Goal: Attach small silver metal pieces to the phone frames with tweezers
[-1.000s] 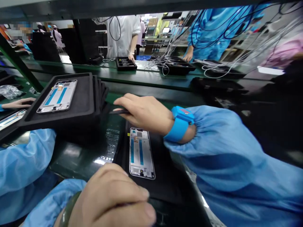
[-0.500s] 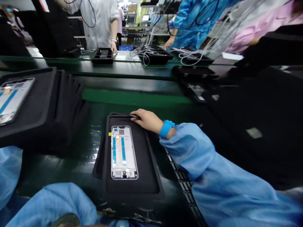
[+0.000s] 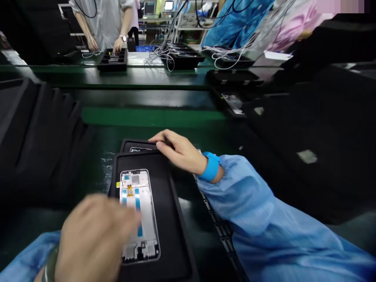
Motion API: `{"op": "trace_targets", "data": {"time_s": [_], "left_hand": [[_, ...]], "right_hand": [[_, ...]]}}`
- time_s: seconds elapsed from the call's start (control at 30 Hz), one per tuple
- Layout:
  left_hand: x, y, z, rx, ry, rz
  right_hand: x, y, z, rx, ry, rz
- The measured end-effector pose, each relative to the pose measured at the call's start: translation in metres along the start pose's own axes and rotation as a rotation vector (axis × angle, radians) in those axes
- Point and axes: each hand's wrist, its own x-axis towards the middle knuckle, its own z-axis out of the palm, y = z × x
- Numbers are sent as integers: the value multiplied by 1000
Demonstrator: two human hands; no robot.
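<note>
The silver phone part (image 3: 147, 211) lies in a black tray (image 3: 169, 239) at the bottom middle, partly behind the blurry left hand (image 3: 94, 237). The right hand (image 3: 182, 152) bends its fingers by the tray's top right corner, its blue sleeve (image 3: 258, 211) coming from the lower right. I cannot tell what either hand holds.

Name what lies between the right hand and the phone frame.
Head view: only bare black tray, its floor and rim, lies between the right hand and the phone frame.
</note>
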Motion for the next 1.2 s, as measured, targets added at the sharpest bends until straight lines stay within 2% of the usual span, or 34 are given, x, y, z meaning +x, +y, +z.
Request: {"op": "trace_targets", "data": {"time_s": [0.07, 0.17, 0.27, 0.37, 0.5, 0.6, 0.77, 1.2], "left_hand": [[20, -19, 3, 58, -108, -62], [43, -49, 16, 99, -241, -131], [50, -66, 28, 82, -287, -150], [49, -70, 31, 51, -292, -157], [45, -70, 33, -22, -249, -155], [42, -70, 36, -38, -196, -157], [41, -67, 40, -29, -172, -205], [40, -65, 43, -22, -130, -242]], "right_hand": [[-1, -9, -2, 229, 50, 93], [-3, -19, 8, 565, 40, 266], [-6, -22, 28, 718, 41, 326], [-7, -18, 44, 620, 51, 274], [-7, -11, 53, 556, 14, 229], [-8, -11, 54, 460, -22, 182], [-12, -16, 53, 304, 6, 88], [-18, -17, 58, 274, 45, -109]]}}
